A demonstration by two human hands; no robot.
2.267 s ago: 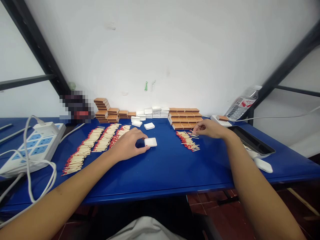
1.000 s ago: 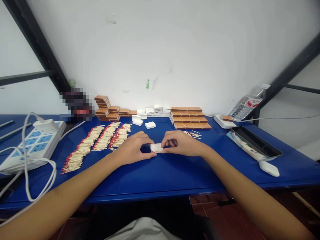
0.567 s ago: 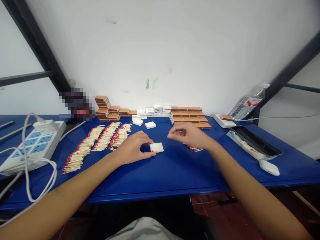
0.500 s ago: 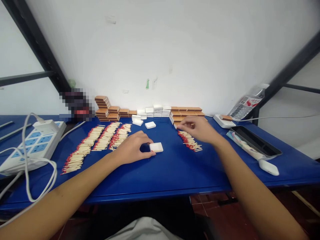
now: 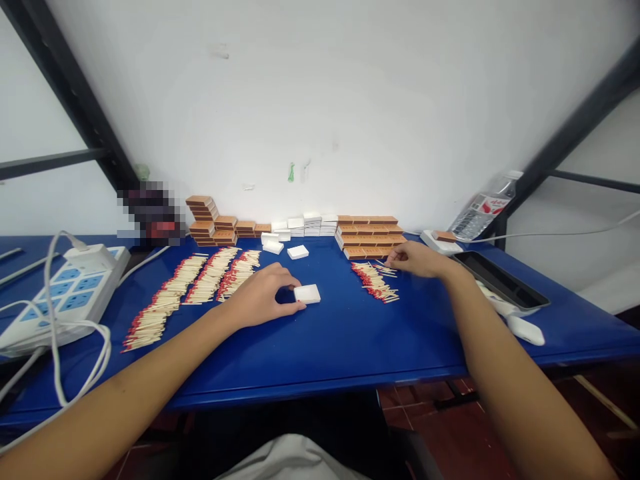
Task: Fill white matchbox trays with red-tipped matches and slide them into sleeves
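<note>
On the blue table, my left hand [image 5: 265, 297] grips a small white matchbox tray [image 5: 307, 293] by its left end, between thumb and fingers. The tray's open side faces up. My right hand [image 5: 417, 259] is closed in a pinch at the upper right of a loose pile of red-tipped matches [image 5: 375, 281]. Its fingertips meet the plain ends of a few matches [image 5: 386, 268]; how many are pinched is too small to tell. Several white trays [image 5: 298, 252] lie beyond my left hand. Stacked brown matchboxes [image 5: 370, 240] stand behind the right-hand pile.
Three slanting rows of matches [image 5: 155, 313] lie left of my left hand. More brown matchboxes [image 5: 203, 223] are stacked by the wall. A power strip [image 5: 65, 293] with white cables fills the left side. A black tray [image 5: 500, 280], a white case [image 5: 525, 330] and a bottle [image 5: 483, 207] are at right.
My right hand has moved right, from the top left of the match pile to its upper right side. My left hand still holds the tray. The view has shifted slightly.
</note>
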